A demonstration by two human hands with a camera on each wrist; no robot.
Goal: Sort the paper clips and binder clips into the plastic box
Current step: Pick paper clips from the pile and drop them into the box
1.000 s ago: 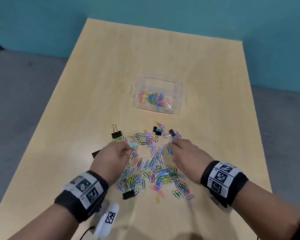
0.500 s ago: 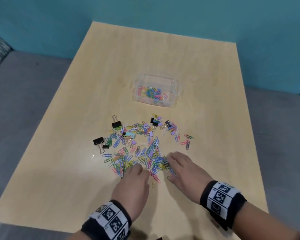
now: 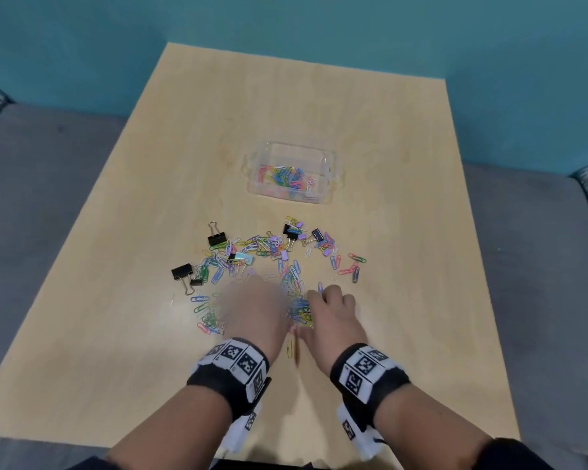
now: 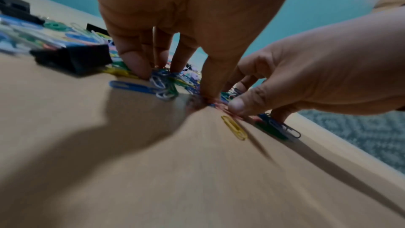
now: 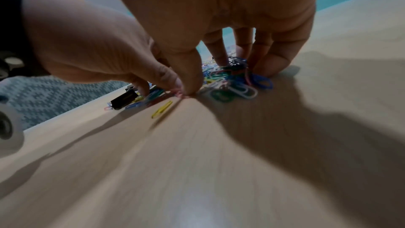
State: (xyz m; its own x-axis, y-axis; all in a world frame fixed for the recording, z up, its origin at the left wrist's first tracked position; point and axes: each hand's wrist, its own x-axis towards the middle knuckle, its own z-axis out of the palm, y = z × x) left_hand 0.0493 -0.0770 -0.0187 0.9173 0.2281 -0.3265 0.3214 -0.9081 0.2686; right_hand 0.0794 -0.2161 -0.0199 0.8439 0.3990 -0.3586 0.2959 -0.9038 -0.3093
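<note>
A clear plastic box (image 3: 326,184) stands mid-table with several coloured paper clips inside. Nearer me lies a spread of paper clips (image 3: 269,245) mixed with black binder clips (image 3: 217,238). My left hand (image 3: 255,307) and right hand (image 3: 330,310) sit side by side on the near part of the pile. In the left wrist view the left hand (image 4: 173,86) has fingers and thumb curled down round a bunch of clips. In the right wrist view the right hand (image 5: 219,79) cups a heap of clips (image 5: 236,82). A lone yellow paper clip (image 3: 290,348) lies between the wrists.
The wooden table (image 3: 404,300) is bare to the right of the pile and beyond the box. A black binder clip (image 4: 74,58) lies just left of my left fingers. Another binder clip (image 3: 181,271) marks the pile's left edge. Grey upholstered seating (image 3: 31,198) flanks the table.
Both hands pulled back from the far side of the pile to its near side and came together. Their fingers, flat half a second ago, now curl round clips.
</note>
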